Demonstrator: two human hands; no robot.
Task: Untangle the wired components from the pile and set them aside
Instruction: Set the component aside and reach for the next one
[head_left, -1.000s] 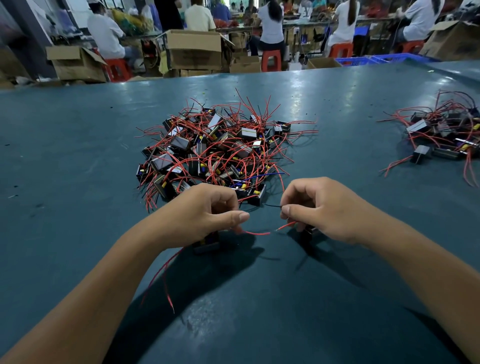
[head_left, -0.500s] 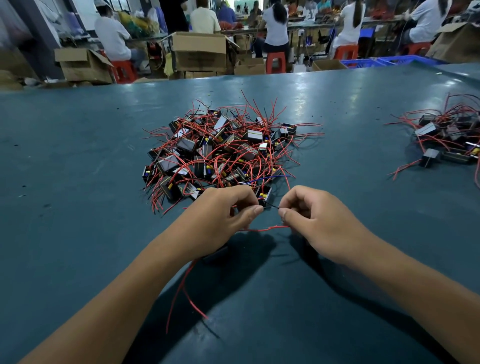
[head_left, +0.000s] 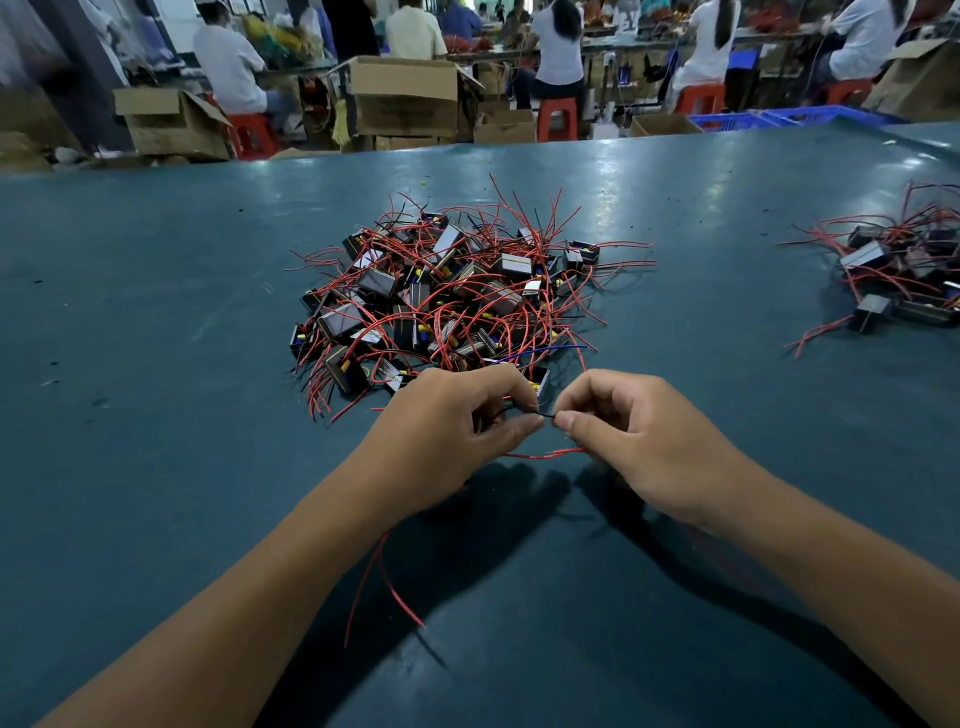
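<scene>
A tangled pile (head_left: 447, 301) of small black box components with red wires lies in the middle of the teal table (head_left: 156, 338). Just in front of its near edge, my left hand (head_left: 447, 436) and my right hand (head_left: 639, 436) meet fingertip to fingertip. Both pinch a thin black wire (head_left: 545, 414) between thumb and forefinger. A red wire (head_left: 545, 455) sags between the two hands below it. More red wire ends (head_left: 384, 587) trail from under my left wrist. The component that my left hand holds is hidden by its curled fingers.
A second, smaller heap of wired components (head_left: 904, 275) lies at the table's right edge. Beyond the far edge stand open cardboard boxes (head_left: 405, 98), red stools (head_left: 557, 118) and several seated people at other benches.
Both hands have drawn closer together and moved up toward the pile's near edge. The gap between their fingertips has closed, and the red wire between them now sags lower.
</scene>
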